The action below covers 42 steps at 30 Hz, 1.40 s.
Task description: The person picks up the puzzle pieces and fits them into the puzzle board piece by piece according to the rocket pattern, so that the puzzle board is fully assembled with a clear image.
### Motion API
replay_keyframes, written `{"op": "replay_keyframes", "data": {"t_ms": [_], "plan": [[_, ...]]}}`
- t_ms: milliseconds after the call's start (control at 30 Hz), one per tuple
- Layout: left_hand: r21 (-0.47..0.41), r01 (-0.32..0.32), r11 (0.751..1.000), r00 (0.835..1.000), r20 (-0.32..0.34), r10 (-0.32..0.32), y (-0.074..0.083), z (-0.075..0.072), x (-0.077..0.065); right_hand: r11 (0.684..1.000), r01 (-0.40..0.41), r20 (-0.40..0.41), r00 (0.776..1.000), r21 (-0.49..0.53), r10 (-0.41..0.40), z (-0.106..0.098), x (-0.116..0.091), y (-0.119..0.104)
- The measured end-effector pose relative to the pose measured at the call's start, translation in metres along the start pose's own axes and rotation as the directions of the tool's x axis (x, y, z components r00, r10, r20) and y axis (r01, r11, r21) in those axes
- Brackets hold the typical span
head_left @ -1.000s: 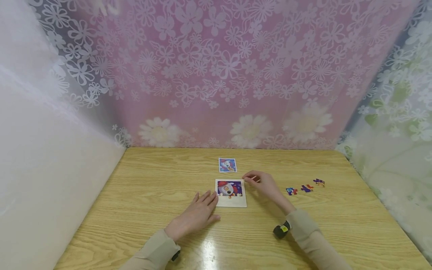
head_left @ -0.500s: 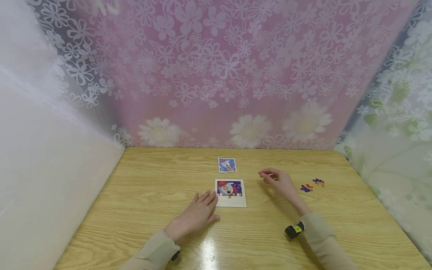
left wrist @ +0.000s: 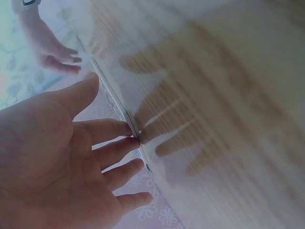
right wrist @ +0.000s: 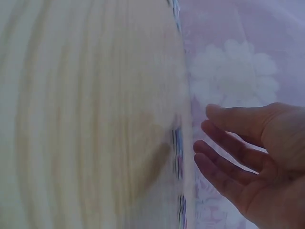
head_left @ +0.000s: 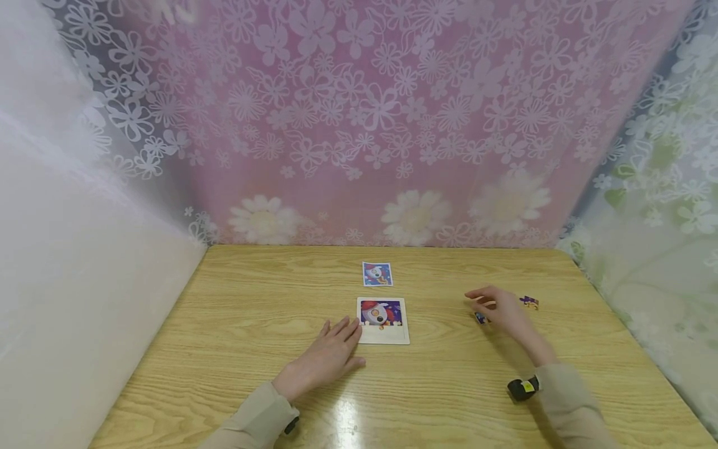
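A white-framed jigsaw puzzle (head_left: 382, 313) lies on the table, its upper part filled with a cartoon picture and its lower strip bare. My left hand (head_left: 326, 357) lies flat with straight fingers, fingertips right at the frame's left edge; the left wrist view shows the same spread fingers (left wrist: 118, 157) against that edge. My right hand (head_left: 500, 313) hovers over loose jigsaw pieces on the right, fingers loosely bent and nothing between them in the right wrist view. One loose piece (head_left: 481, 318) peeks out under its fingers, another (head_left: 530, 302) lies beyond it, and a third is hidden behind the hand.
A small printed picture card (head_left: 378, 274) lies behind the puzzle. The wooden table (head_left: 269, 293) ends at a pink floral curtain (head_left: 359, 125) at the back, with a pale wall (head_left: 84, 249) on the left and a floral curtain on the right.
My right hand has moved right, from the puzzle's upper right corner to above the loose pieces. My left hand and the puzzle have stayed in place.
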<state>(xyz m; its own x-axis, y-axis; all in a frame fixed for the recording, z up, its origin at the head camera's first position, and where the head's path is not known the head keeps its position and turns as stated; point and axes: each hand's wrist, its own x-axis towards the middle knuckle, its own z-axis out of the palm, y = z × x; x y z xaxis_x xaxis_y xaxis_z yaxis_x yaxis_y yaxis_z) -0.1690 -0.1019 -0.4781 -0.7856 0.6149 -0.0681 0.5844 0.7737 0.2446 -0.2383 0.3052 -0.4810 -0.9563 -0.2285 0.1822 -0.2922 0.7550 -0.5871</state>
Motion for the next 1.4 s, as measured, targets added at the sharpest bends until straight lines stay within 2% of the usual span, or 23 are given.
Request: {"op": "replay_keyframes", "data": {"t_ms": [233, 467, 667, 733, 1067, 1400], "plan": [[0.003, 0.000, 1.000, 1.000, 0.002, 0.000, -0.001, 0.000, 0.001, 0.996, -0.006, 0.111, 0.994, -0.093, 0.017, -0.010, -0.008, 0.010], [0.009, -0.002, 1.000, 1.000, 0.003, 0.002, -0.002, 0.001, 0.001, 0.977, 0.045, 0.148, 0.989, -0.207, -0.014, -0.011, -0.005, 0.014], [0.015, 0.002, 1.000, 1.000, 0.009, -0.002, -0.002, 0.000, 0.002, 0.976, 0.053, 0.175, 0.984, -0.210, -0.016, -0.012, -0.003, 0.014], [0.020, 0.001, 1.000, 1.000, 0.008, -0.001, -0.002, 0.000, 0.002, 0.981, 0.047, 0.170, 0.985, -0.186, -0.015, -0.012, -0.003, 0.013], [-0.004, 0.006, 1.000, 1.000, 0.018, -0.006, -0.003, 0.001, 0.002, 0.998, 0.023, 0.037, 0.999, -0.054, -0.021, -0.006, 0.003, -0.002], [-0.014, 0.009, 1.000, 1.000, 0.023, -0.009, -0.005, 0.002, 0.002, 0.998, 0.031, -0.042, 0.999, 0.055, -0.028, 0.013, 0.020, -0.027]]}}
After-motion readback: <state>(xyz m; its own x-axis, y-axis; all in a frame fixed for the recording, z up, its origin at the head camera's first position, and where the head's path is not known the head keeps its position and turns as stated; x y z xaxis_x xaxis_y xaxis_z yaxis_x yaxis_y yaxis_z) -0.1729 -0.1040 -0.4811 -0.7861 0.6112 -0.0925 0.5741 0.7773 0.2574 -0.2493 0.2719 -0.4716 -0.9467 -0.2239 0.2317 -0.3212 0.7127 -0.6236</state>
